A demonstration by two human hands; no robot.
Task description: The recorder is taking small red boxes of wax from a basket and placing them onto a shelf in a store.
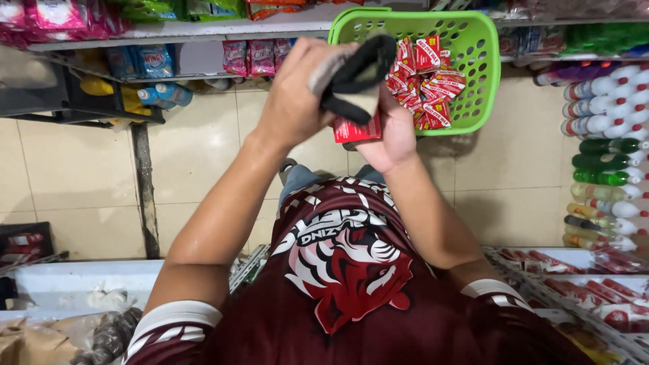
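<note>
Now left hand (297,94) rubs black cloth (355,74); red packet (356,130).

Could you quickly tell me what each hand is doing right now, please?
Left hand: closed on a dark cloth.
Right hand: closed, holding a small red packet.

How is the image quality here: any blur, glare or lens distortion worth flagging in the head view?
Head view: even indoor light, soft shadow under the green basket; slight motion blur on the left hand and its black cloth; the red packet in the right hand stays readable; wide-angle bending curves the shelf edges; mild sheen on the floor tiles.
</note>
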